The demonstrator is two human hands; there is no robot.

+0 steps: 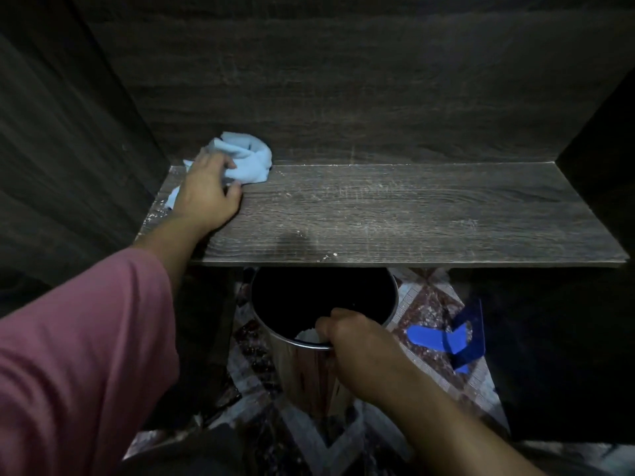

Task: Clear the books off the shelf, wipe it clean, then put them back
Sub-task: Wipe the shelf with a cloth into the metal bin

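Left hand point(206, 190) reaches into the back left corner of a dark wood shelf point(412, 218) with no books on it or anywhere in view, which suggests clearing is done and wiping is the step in hand. Below the shelf's front edge, the right hand point(354, 341) curls over the rim of a metal bin point(309, 372), apparently placed there to catch sweepings. Fingers of the left hand bunch a pale blue cloth point(244, 159), set to draw dirt forward. White crumbs point(330, 256) dot the front lip.
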